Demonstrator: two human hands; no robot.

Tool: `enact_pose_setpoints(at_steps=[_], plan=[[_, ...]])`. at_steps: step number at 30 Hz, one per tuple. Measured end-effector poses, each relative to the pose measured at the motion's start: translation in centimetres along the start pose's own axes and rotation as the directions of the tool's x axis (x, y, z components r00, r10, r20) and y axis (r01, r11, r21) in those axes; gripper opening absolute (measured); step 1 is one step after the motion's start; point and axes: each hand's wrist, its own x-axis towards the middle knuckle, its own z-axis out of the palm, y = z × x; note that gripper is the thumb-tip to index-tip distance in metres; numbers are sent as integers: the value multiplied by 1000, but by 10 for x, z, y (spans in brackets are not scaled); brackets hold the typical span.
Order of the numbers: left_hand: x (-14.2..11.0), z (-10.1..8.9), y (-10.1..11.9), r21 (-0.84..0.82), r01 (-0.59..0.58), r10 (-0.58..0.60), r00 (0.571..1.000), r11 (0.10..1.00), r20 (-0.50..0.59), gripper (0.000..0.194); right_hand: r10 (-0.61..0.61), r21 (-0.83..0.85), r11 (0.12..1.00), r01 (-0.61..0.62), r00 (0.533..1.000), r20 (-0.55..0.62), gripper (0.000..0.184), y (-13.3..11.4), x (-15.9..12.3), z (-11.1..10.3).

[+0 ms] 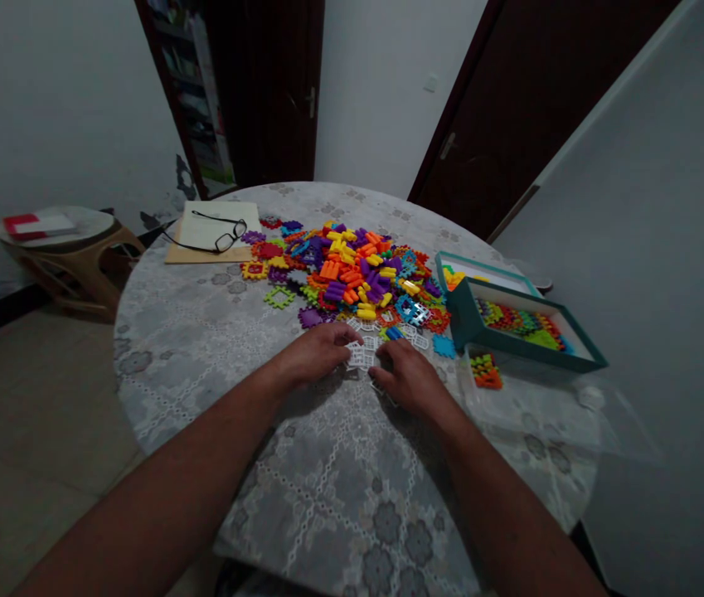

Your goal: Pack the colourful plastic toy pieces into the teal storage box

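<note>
My 2 hands, left (320, 355) and right (410, 377), flank the white lattice pieces (362, 353), perhaps to steady them; I cannot tell how tightly either closes. Beyond, on the desk (183, 356), a colourful heap (357, 269) sits far, probably within easy reach.

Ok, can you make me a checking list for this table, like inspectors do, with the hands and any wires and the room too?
Surface: round table, patterned grey-and-white cover.
Job's things: white lattice pieces at the hands; big mixed heap of colourful pieces beyond.
Clutter: glasses on paper, left; green-edged box and clear tray, both with small colourful pieces, right.
Hands: left hand and right hand at the white pieces; grip unclear.
Cables: nothing seen.
Surroundings: stool with a red-and-white item, left; dark doors behind.
</note>
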Motion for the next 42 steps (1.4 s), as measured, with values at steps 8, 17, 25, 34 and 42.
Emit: enact_pose_setpoints(at_steps=[8, 17, 25, 34, 42], plan=[[0, 0, 1, 65, 13, -14, 1000, 998, 12, 35, 1, -27, 1000, -1, 1000, 2, 19, -7, -2, -2], [0, 1, -3, 82, -10, 9, 1000, 997, 12, 34, 18, 19, 1000, -17, 999, -31, 18, -11, -3, 4], [2, 1, -5, 245, -132, 141, 990, 961, -20, 33, 63, 196, 980, -43, 993, -102, 20, -17, -2, 12], [0, 2, -1, 287, -165, 183, 982, 944, -40, 33, 71, -44, 996, -73, 997, -43, 19, -12, -6, 3], [-2, 5, 4, 297, -180, 199, 979, 938, -35, 32, 68, -37, 997, -69, 997, -20, 23, -9, -3, 5]])
